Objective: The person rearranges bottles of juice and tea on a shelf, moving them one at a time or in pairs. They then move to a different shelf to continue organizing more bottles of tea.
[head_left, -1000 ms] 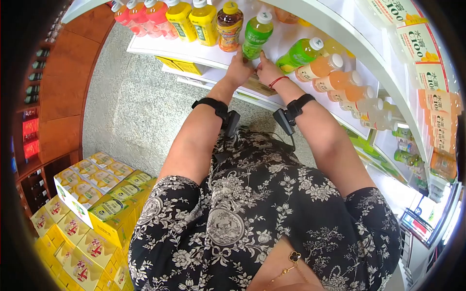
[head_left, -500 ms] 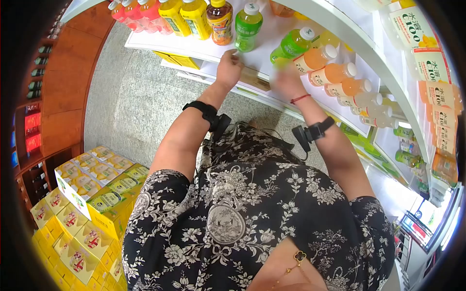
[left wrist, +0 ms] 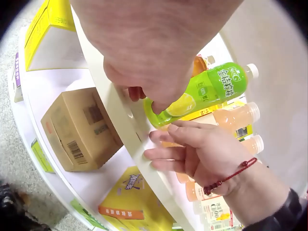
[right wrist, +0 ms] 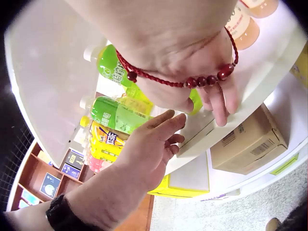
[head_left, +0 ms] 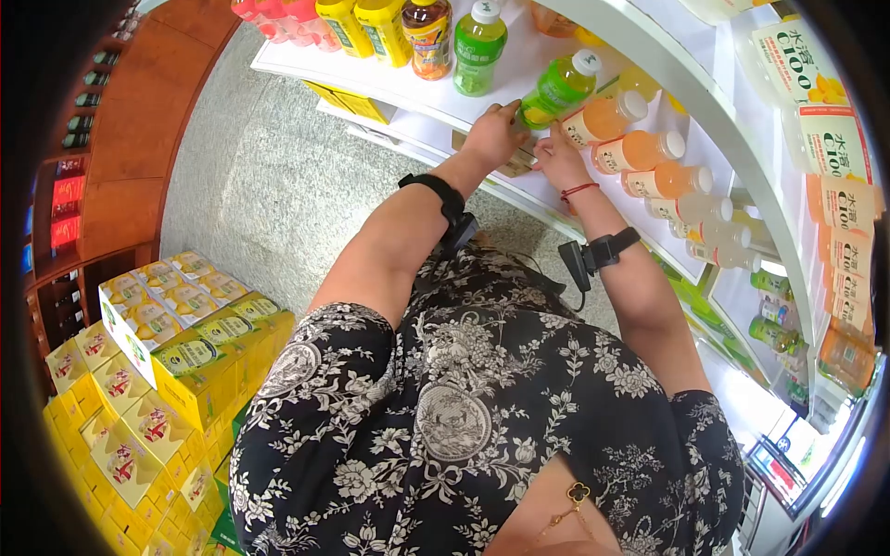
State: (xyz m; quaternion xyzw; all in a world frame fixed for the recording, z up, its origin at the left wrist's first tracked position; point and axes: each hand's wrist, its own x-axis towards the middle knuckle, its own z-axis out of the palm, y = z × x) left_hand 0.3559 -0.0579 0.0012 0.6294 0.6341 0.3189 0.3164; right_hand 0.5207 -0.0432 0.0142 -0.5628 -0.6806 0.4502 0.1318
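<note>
A green lemon drink bottle (head_left: 559, 90) with a white cap stands near the front edge of the white shelf (head_left: 389, 94). My left hand (head_left: 496, 137) is at its base from the left, a fingertip touching the bottom of the bottle in the left wrist view. From the other side my right hand (head_left: 563, 165), with a red beaded bracelet, has its thumb close by the base. In the left wrist view the right hand's fingers (left wrist: 166, 154) reach straight out over the shelf edge. Another green bottle (head_left: 479, 56) stands to the left.
Left along the shelf are a brown tea bottle (head_left: 427, 42), yellow bottles (head_left: 382, 32) and pink ones. Several orange juice bottles (head_left: 626, 150) line the right. A cardboard box (left wrist: 79, 130) sits on the shelf below. Stacked yellow cartons (head_left: 199, 357) stand on the floor at left.
Both hands have left the base of the other green bottle and moved right to the lemon bottle, the right hand first and then the left. The bottles keep their places.
</note>
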